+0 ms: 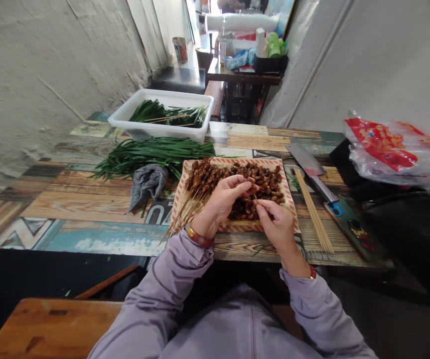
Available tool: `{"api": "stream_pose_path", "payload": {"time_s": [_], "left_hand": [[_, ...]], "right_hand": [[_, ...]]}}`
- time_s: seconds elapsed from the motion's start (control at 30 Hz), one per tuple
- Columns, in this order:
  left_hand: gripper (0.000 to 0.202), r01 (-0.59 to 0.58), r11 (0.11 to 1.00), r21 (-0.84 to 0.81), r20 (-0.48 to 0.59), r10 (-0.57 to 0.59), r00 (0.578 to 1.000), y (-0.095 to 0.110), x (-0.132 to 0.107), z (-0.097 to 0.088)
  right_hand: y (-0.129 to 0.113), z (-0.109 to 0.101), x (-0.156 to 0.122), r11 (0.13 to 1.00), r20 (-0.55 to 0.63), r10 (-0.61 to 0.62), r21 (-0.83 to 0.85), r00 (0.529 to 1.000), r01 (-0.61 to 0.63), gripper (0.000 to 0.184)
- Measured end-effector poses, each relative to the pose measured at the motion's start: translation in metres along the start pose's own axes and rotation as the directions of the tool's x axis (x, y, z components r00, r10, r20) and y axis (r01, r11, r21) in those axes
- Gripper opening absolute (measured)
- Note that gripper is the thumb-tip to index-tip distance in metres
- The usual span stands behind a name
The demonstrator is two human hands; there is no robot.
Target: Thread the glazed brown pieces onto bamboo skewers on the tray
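Observation:
Over a tray (290, 202) with a red-and-white striped rim, my two hands meet. My left hand (227, 197) is closed in a pinch at a small brown, glazed piece of meat, mostly hidden by the fingers. Just below it, my right hand (277, 222) pinches a thin bamboo skewer (255, 197), its upper end at the left fingertips. Loose brown meat pieces (272, 182) fill the right part of the tray. Loaded meat skewers (202, 179) lie side by side on the left, their bare sticks pointing toward me. Bare bamboo skewers (314, 214) lie right of the tray.
Behind the tray lie long green chives (147, 153) and a white plastic tub (158, 134) with more greens. A grey cloth (147, 184) sits left. To the right are a cleaver (310, 167), a phone (353, 227) and red-printed plastic bags (390, 147). A wooden stool (58, 324) stands lower left.

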State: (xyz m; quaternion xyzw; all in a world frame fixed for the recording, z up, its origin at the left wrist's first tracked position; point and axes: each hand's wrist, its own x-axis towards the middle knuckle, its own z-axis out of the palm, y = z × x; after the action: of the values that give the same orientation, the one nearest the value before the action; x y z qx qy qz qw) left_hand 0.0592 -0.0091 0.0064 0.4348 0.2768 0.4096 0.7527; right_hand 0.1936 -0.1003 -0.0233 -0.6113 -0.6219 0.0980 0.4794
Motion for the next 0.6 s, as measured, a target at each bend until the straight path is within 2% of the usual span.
{"api": "stream_pose_path", "payload": {"time_s": [0.23,0.47,0.6], "left_hand": [[0.024,0.014,1.0,0.007,-0.046,-0.014,0.999,-0.0014,-0.0003,0.0004],[0.024,-0.001,0.997,0.073,0.024,-0.001,1.0,-0.0007,-0.0038,0.0042],[0.028,-0.043,0.992,0.121,-0.009,0.045,0.999,0.0031,-0.0026,0.003]], "right_hand": [[-0.0008,0.0008,-0.0002,0.999,-0.025,-0.035,-0.039,0.999,0.034,0.02],[0.0005,0.0035,0.0017,0.999,-0.074,-0.043,-0.031,0.996,0.041,0.019],[-0.0006,0.0025,0.0017,0.999,-0.076,-0.043,-0.032,0.996,0.04,0.019]]}}
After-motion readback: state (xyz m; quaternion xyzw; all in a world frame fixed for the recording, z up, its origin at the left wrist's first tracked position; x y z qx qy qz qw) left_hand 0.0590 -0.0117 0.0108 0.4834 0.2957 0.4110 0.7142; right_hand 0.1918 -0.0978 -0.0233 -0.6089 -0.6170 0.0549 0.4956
